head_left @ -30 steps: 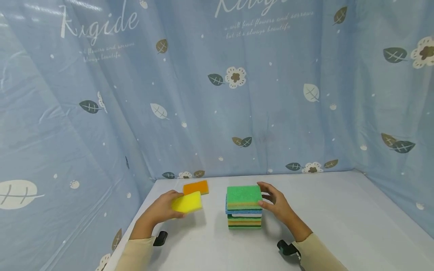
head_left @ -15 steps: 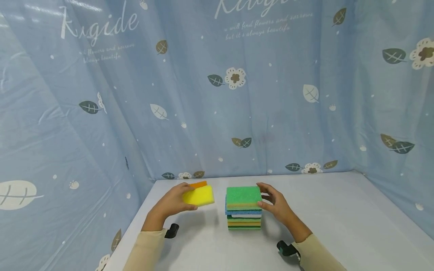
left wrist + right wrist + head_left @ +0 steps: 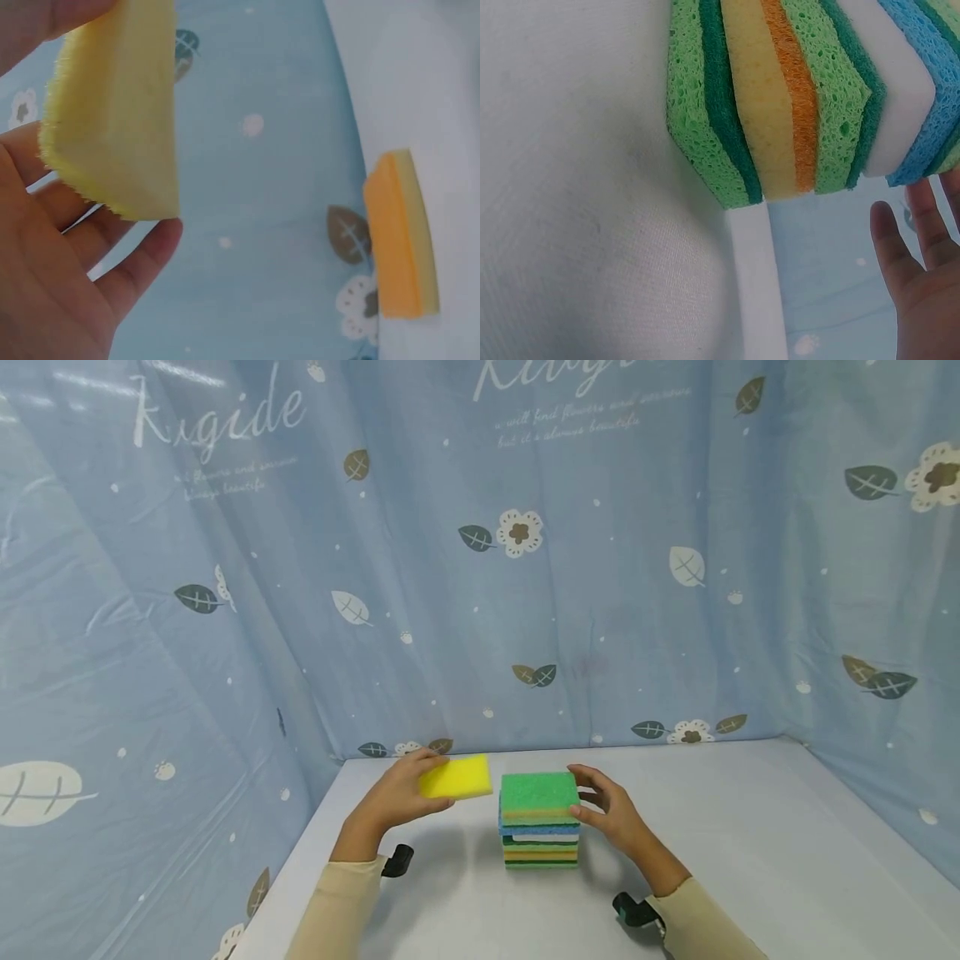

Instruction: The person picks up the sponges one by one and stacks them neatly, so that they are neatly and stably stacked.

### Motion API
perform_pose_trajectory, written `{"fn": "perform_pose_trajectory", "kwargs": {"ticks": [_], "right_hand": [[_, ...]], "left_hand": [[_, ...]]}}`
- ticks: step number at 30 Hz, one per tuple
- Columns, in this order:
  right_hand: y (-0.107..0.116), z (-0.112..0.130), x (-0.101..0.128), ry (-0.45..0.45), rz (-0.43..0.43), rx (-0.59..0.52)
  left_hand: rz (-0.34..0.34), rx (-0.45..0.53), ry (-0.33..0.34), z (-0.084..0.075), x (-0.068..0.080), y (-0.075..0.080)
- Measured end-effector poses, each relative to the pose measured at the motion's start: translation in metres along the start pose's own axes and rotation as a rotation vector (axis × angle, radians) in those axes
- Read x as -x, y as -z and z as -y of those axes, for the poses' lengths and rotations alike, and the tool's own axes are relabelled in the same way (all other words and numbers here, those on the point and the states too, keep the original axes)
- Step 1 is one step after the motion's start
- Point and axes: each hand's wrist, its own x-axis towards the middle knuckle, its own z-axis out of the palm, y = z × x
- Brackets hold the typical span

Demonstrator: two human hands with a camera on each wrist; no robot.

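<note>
Steadying the sponge stack [image 3: 540, 818] near the front of the desk [image 3: 750, 843], the right hand [image 3: 611, 814] rests relaxed fingers against its right side. Beyond, the left hand [image 3: 397, 793] pinches a yellow sponge [image 3: 455, 776] by its edge, aloft left of the stack; it looks light, soft and compressible, so an edge grip suffices. An orange sponge [image 3: 401, 236] lies by the blue curtain [image 3: 480, 568].

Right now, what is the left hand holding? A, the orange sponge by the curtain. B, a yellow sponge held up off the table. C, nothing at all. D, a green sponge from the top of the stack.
B: the left hand grips a yellow sponge in the air beside the stack of sponges, while the orange sponge lies on the table, apart from the hand.
</note>
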Motion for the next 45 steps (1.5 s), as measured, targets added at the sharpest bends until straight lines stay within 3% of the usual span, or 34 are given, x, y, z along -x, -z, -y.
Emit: {"fn": "perform_pose_trajectory", "kwargs": {"ticks": [11,26,38,45], "right_hand": [[0.000,-0.002,0.000,-0.001,0.000,-0.021],[-0.001,-0.001,0.000,-0.001,-0.008,-0.023],[-0.002,-0.001,0.000,0.000,-0.002,-0.011],[-0.001,0.000,0.000,-0.006,-0.007,-0.010]], "left_hand": [[-0.040,0.020,-0.112,-0.015,-0.013,-0.008],[0.012,0.007,-0.177,-0.044,-0.026,-0.014],[0.054,0.020,-0.147,-0.059,-0.031,-0.021],[0.055,-0.016,-0.188,-0.069,-0.037,-0.025]]}}
